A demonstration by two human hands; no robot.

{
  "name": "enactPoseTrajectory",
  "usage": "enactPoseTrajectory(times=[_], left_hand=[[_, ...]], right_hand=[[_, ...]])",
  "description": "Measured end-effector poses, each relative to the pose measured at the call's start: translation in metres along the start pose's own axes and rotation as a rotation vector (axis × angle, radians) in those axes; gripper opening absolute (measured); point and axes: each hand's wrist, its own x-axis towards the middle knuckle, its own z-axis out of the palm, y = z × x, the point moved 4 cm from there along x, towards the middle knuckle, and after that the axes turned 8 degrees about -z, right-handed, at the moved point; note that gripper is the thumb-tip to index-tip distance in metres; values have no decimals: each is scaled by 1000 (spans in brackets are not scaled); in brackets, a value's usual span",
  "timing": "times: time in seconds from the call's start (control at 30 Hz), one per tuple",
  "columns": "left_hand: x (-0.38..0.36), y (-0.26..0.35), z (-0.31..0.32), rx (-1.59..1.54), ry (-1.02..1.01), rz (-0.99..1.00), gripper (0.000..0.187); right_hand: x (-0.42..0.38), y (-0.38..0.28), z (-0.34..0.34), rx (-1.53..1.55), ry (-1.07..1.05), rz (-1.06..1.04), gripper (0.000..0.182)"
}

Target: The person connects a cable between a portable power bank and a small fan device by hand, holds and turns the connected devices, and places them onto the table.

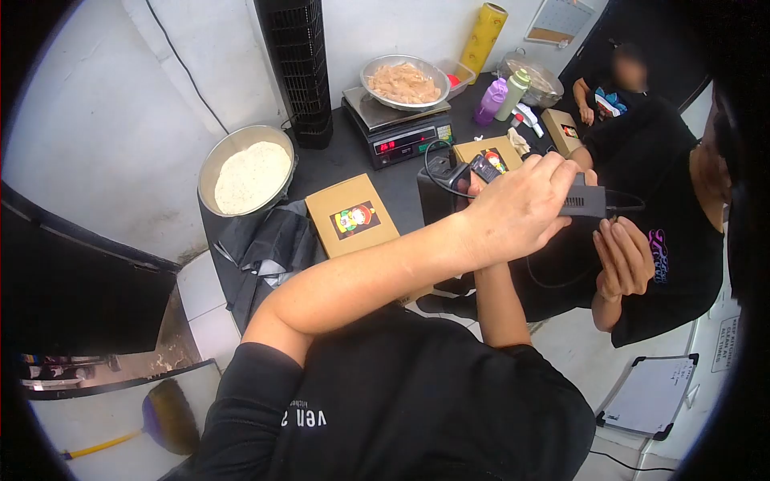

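Note:
My left hand (525,204) reaches across from the left, its fingers closed around a black slotted electronic box (583,202) with a cable at its far end. My right hand (475,186) is mostly hidden behind my left hand and forearm. A bit of it shows against a small black device with pale print (484,167), which it seems to hold. Beside that, a black case (441,192) with a looped cable stands at the table edge. Opposite me, a co-worker's hand (624,258) pinches near the cable end of the slotted box.
On the dark table are a bowl of white powder (253,178), a cardboard box (351,210), a digital scale (409,140) bearing a bowl of pale strips (403,83), and bottles (491,102). Another person (613,96) is behind it. A whiteboard (648,394) stands lower right.

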Motion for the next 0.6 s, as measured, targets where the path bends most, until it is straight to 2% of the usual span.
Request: enactPoseTrajectory(times=[0.17,0.23,0.6], left_hand=[[0,0,2,-11,11,-1,54],[1,2,1,7,73,73,50],[1,1,3,-18,73,97,51]], right_hand=[[0,-1,0,3,0,-1,39],[-1,-2,2,7,0,3,38],[-10,-15,18,-71,8,-35,37]])
